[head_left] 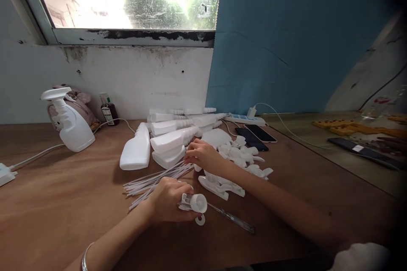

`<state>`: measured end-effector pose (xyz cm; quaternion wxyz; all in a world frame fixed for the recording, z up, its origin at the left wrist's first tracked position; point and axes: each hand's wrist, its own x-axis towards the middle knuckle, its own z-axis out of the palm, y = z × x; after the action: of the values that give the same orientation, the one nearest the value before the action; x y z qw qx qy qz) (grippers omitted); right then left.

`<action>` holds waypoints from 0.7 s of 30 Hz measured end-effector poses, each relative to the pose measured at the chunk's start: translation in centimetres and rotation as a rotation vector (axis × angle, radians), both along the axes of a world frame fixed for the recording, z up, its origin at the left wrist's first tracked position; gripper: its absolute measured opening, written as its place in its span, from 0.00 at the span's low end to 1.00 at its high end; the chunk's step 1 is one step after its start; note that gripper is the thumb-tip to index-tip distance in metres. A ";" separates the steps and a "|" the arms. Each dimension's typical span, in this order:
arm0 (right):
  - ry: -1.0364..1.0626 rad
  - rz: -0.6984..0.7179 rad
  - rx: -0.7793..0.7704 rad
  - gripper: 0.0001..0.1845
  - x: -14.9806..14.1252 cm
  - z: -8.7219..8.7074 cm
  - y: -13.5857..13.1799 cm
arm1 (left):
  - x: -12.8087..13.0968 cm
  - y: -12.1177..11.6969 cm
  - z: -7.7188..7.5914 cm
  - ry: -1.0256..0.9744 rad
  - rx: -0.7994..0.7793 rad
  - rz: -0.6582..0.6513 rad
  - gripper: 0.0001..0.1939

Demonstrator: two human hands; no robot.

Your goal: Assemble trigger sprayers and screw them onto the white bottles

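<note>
My left hand is closed around a white spray trigger head, its round screw cap facing me. A small white ring shows just below the cap. My right hand reaches over the far ends of a bundle of thin white plastic tubes. Its fingers are bent down and together there; the fingertips are partly hidden, so what they grip does not show. Loose white trigger heads lie under and beside my right forearm. A screwdriver with a clear handle rests right of my left hand.
White spray bottles lie piled toward the wall; one bottle lies apart on the left. An assembled spray bottle stands by a pink bag and a dark bottle. Phones, a power strip and cables are behind right.
</note>
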<state>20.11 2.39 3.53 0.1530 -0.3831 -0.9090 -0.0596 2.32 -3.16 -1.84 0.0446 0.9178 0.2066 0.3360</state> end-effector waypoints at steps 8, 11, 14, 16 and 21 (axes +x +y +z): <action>0.033 -0.099 0.173 0.16 0.4 1.0 -0.6 | -0.2 0.4 0.5 -0.071 -0.226 0.287 0.13; 0.012 -0.117 0.230 0.11 0.6 2.8 -2.3 | -0.5 1.0 0.9 -0.118 -0.349 0.387 0.13; -0.078 -0.110 0.126 0.13 1.1 4.0 -5.0 | -0.7 1.5 1.0 -0.178 -0.470 0.403 0.14; -0.175 -0.106 0.009 0.13 1.8 3.9 -7.1 | -0.8 1.7 1.0 -0.229 -0.526 0.395 0.14; -0.420 -0.124 -0.137 0.10 4.2 0.3 -11.4 | -1.0 1.8 1.0 -0.254 -0.503 0.357 0.13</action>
<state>24.29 -9.01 3.85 -0.0698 -0.4270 -0.8975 -0.0855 1.35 -1.37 -0.87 0.2356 0.7783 0.4334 0.3885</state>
